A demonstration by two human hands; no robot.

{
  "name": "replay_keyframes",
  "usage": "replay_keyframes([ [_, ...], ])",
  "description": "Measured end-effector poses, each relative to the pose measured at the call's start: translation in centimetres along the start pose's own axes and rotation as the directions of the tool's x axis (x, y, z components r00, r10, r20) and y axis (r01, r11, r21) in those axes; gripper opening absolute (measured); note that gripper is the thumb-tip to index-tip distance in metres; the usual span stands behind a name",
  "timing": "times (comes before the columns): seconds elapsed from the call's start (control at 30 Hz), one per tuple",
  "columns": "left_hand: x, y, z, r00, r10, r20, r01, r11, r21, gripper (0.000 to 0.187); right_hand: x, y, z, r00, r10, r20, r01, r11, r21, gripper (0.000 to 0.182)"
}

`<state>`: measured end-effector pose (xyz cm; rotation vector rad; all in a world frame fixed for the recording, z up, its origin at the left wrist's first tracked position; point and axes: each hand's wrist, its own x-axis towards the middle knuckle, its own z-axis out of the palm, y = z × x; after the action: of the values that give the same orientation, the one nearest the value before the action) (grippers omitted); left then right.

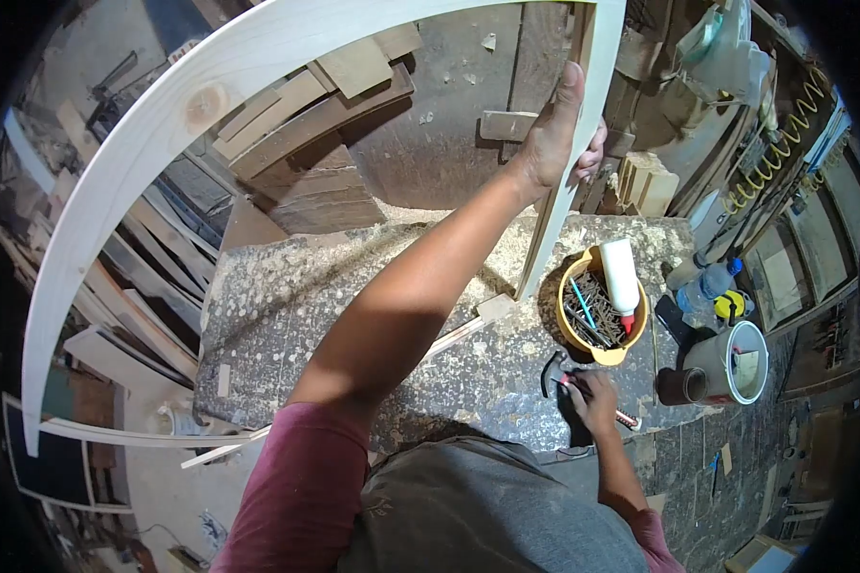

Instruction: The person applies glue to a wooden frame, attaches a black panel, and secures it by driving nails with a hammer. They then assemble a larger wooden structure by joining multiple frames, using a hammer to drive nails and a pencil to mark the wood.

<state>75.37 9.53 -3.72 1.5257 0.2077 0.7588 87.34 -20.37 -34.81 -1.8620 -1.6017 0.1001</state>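
Note:
My left hand [556, 143] is wrapped around the straight upright of a pale wooden arched frame [153, 105]. The frame's broad curved piece sweeps across the top and down the left side. The foot of the upright rests near a small wood block on the workbench [287, 315]. Low on the right, my right hand [594, 401] is closed around a hammer [551, 374], whose dark head lies at the bench surface and whose handle end shows below the fingers. Just beyond it sits a yellow bowl [605, 356] of nails, holding a white glue bottle [619, 272] and a blue pen-like stick.
Right of the bowl are a dark phone [672, 315], a plastic water bottle [712, 291], a yellow tape measure [729, 305], a brown jar [680, 386] and a white bucket [757, 353]. Curved wood offcuts [325, 119] are stacked behind the bench. Sawdust covers its far side.

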Motion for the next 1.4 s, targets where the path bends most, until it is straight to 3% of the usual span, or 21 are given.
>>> replay_keyframes([
  [0.07,0.0,0.1,0.2,1.000,0.011,0.001,-0.011,1.000,0.007,0.091,2.0,-0.9,3.8,0.988,0.153,0.027,-0.155,0.968,0.198,0.022],
  [0.1,0.0,0.1,0.3,1.000,0.008,-0.007,-0.008,1.000,-0.004,0.091,3.5,-1.6,6.0,0.988,0.156,-0.013,-0.148,0.955,0.257,0.025],
  [0.17,0.0,0.2,0.3,1.000,0.008,-0.016,-0.009,1.000,-0.007,0.091,5.8,-1.7,11.5,0.926,0.361,0.113,-0.372,0.816,0.443,0.028],
  [0.23,0.0,0.2,0.3,1.000,-0.008,-0.017,0.008,1.000,-0.025,0.092,8.7,-1.5,15.7,0.720,0.534,0.442,-0.673,0.384,0.632,0.030],
  [0.27,-0.1,0.3,0.4,1.000,-0.006,-0.019,0.005,1.000,-0.018,0.092,10.1,-2.5,15.9,0.725,0.528,0.443,-0.669,0.384,0.636,0.030],
  [0.33,-0.3,0.4,0.5,0.998,-0.038,-0.059,0.037,0.999,-0.016,0.091,12.4,-4.7,15.7,0.559,0.602,0.570,-0.751,0.075,0.656,0.028],
  [0.37,-0.2,0.2,0.3,0.998,-0.041,-0.040,0.040,0.999,-0.017,0.091,12.9,-4.6,16.4,0.538,0.609,0.583,-0.758,0.049,0.650,0.026],
  [0.53,-0.2,-0.1,0.3,0.997,-0.041,-0.061,0.039,0.999,-0.021,0.093,12.3,-4.3,16.2,0.623,0.554,0.552,-0.696,0.070,0.715,0.020],
  [0.63,-0.3,-0.4,0.2,0.998,-0.011,-0.059,0.011,1.000,0.007,0.094,9.7,-4.2,13.9,0.691,0.382,0.614,-0.704,0.162,0.692,0.021],
  [0.87,0.3,-1.4,-0.1,0.998,0.014,-0.060,-0.017,0.998,-0.054,0.089,0.7,-3.7,9.1,0.505,0.264,0.822,-0.829,0.412,0.378,0.032],
  [0.93,-0.1,-1.5,-0.3,0.999,0.010,-0.039,-0.012,0.998,-0.058,0.089,0.0,-3.9,8.5,0.508,0.258,0.822,-0.743,0.613,0.267,0.033],
  [1.0,-0.3,-1.3,-0.2,1.000,0.014,-0.013,-0.015,0.998,-0.056,0.088,0.3,-4.1,8.0,0.480,0.298,0.825,-0.714,0.679,0.170,0.039],
  [1.07,-0.5,-0.8,0.1,0.998,0.043,-0.050,-0.046,0.997,-0.056,0.092,0.5,-3.3,8.7,0.668,0.204,0.716,-0.316,0.949,0.025,0.041],
  [1.1,-0.8,-0.4,0.4,0.997,0.019,-0.073,-0.020,1.000,-0.010,0.090,0.6,-3.2,8.9,0.744,0.186,0.642,-0.167,0.982,-0.091,0.043],
  [1.13,-1.0,0.1,0.6,0.995,-0.002,-0.100,0.006,0.999,0.036,0.087,1.0,-2.9,9.0,0.748,0.170,0.642,-0.150,0.985,-0.087,0.043],
  [1.2,-1.2,0.0,0.6,0.995,-0.022,-0.097,0.024,1.000,0.016,0.105,2.7,-3.3,8.9,0.849,0.144,0.508,-0.208,0.976,0.070,0.043],
  [1.23,-1.0,-0.3,0.5,0.993,-0.043,-0.113,0.041,0.999,-0.022,0.097,7.2,-9.8,2.3,0.629,0.269,0.730,-0.538,0.828,0.159,0.042],
  [1.27,-0.8,-0.9,0.5,0.989,-0.064,-0.131,0.057,0.997,-0.060,0.091,8.2,-9.1,2.9,0.724,0.229,0.651,-0.485,0.839,0.245,0.032],
  [1.3,-0.6,-1.5,0.6,0.984,-0.062,-0.165,0.049,0.995,-0.086,0.087,8.9,-7.7,4.4,0.948,0.072,0.310,-0.206,0.882,0.424,0.023],
  [1.37,-0.6,-2.1,0.6,0.980,-0.043,-0.194,0.023,0.995,-0.101,0.085,13.4,-12.0,0.5,0.986,0.148,-0.074,-0.096,0.875,0.474,0.031],
  [1.4,-0.9,-2.2,0.6,0.981,-0.027,-0.192,0.010,0.996,-0.090,0.087,15.3,-9.2,2.0,0.956,0.121,-0.267,0.000,0.911,0.413,0.047],
])
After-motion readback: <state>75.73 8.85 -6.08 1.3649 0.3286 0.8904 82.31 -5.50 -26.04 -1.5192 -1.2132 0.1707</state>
